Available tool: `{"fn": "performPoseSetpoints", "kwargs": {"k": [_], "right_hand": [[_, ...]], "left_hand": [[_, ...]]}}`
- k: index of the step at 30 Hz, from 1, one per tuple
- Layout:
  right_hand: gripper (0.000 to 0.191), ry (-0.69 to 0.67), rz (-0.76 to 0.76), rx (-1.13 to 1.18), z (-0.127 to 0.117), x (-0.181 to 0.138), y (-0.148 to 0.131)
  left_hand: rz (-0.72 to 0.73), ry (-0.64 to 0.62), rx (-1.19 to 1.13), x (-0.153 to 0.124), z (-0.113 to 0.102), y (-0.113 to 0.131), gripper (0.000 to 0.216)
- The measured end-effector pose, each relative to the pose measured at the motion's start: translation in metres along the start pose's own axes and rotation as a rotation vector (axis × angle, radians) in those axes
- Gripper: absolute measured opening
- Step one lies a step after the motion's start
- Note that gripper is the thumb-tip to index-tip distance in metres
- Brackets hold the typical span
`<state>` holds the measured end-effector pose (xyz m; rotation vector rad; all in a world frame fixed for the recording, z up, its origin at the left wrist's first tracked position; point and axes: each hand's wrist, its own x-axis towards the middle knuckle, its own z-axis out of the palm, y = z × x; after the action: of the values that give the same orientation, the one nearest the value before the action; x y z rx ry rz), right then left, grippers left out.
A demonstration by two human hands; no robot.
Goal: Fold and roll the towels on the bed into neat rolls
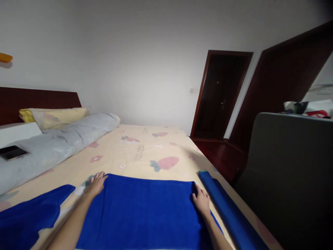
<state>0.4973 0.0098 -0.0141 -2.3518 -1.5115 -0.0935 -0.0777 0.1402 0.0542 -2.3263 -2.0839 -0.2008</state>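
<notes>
A blue cloth lies spread on the bed, nearest the camera, with hands at its two far corners.
The left hand rests on one corner, the right hand on the other, both with fingers loosely bent; whether either pinches the fabric I cannot tell. Set wide apart like this, they probably serve to straighten the far edge and flatten the cloth. A crumpled blue cloth lies to the left and a long blue roll along the bed's right side, likely there to leave the middle free. Farther up, a phone lies on a grey bolster, with a yellow pillow behind; beyond stands a dark door.
</notes>
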Motion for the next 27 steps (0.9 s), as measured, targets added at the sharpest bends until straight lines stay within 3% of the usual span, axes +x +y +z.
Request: {"fn": "performPoseSetpoints", "kwargs": {"k": [5,11,16,19,22,27], "right_hand": [[0.055,0.008,-0.008,-0.017,0.001,0.000,0.000],[0.061,0.054,-0.014,-0.056,0.005,-0.002,0.001],[0.055,-0.047,-0.058,-0.095,0.006,0.002,-0.002],[0.055,-0.069,-0.059,-0.079,0.004,-0.001,-0.002],[0.056,-0.036,-0.097,-0.048,-0.001,-0.026,0.007],[0.044,0.162,-0.244,0.121,-0.009,-0.101,0.049]], "left_hand": [[-0.129,-0.005,0.198,-0.013,0.011,0.011,0.067],[-0.256,-0.057,0.069,-0.033,0.044,0.010,0.053],[-0.278,0.145,0.111,-0.059,0.043,0.019,0.053],[-0.366,0.196,0.114,-0.084,0.039,0.029,0.051],[-0.465,0.243,0.116,-0.119,0.043,0.028,0.048],[-0.554,0.321,0.113,-0.176,0.056,0.002,0.045]]}}
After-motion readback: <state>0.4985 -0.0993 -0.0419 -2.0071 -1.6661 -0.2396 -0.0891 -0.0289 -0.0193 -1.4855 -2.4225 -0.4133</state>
